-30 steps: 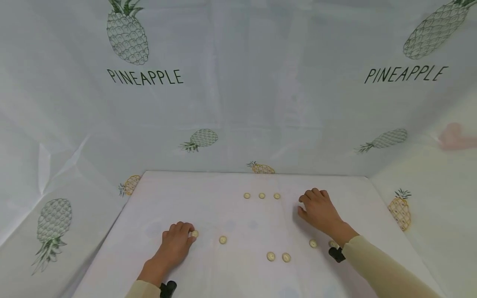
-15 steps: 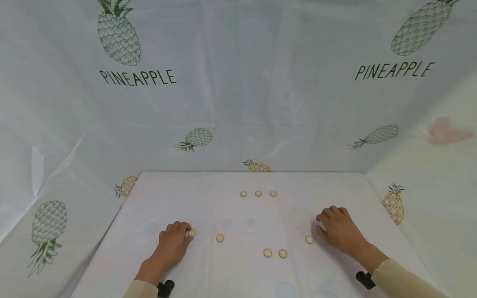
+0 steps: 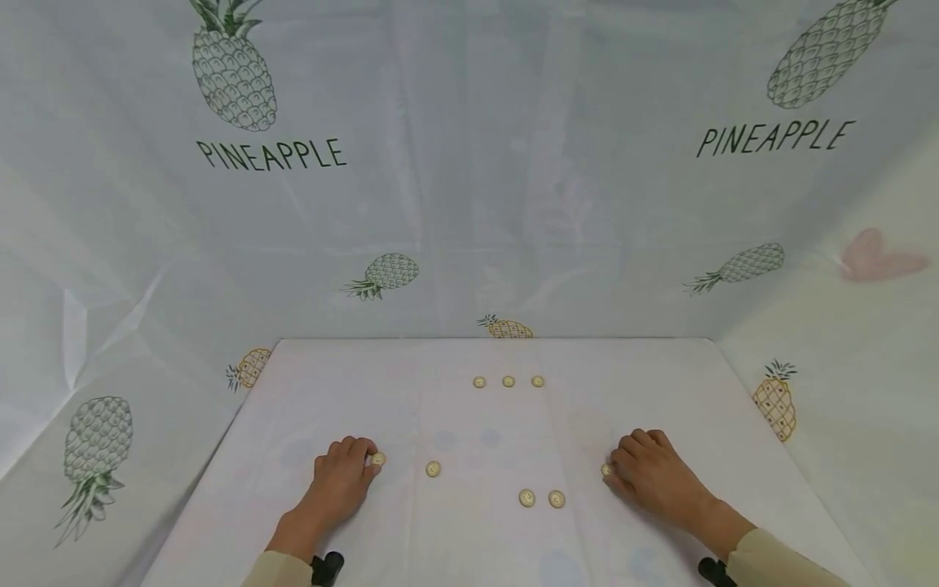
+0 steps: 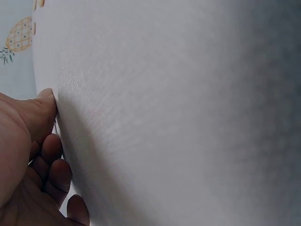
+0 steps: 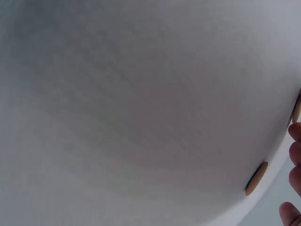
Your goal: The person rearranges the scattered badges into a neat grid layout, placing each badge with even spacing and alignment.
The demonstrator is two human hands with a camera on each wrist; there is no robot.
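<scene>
In the head view my left hand (image 3: 343, 477) rests on the white cloth with thumb and forefinger pinching a round cream button (image 3: 378, 459). The left wrist view hides that button behind the thumb (image 4: 40, 110); the other fingers are curled. My right hand (image 3: 654, 477) is low over the cloth on the right, thumb and forefinger closed at the sides of another cream button (image 3: 606, 470), which they partly cover. At the right edge of the right wrist view, the fingertips (image 5: 295, 153) show beside a flat-lying button (image 5: 257, 179), with a second button (image 5: 297, 109) at the frame edge.
Between the hands lie a single button (image 3: 434, 469) and a pair, left button (image 3: 526, 498) and right button (image 3: 557, 499). Farther back, three more form a row, its middle button (image 3: 509, 381). Behind the table (image 3: 352, 367) hangs a pineapple-print curtain (image 3: 469, 204).
My right hand has come down and back toward me, then left onto the button. It now covers the button that lay by its wrist. The left hand has kept its pinch.
</scene>
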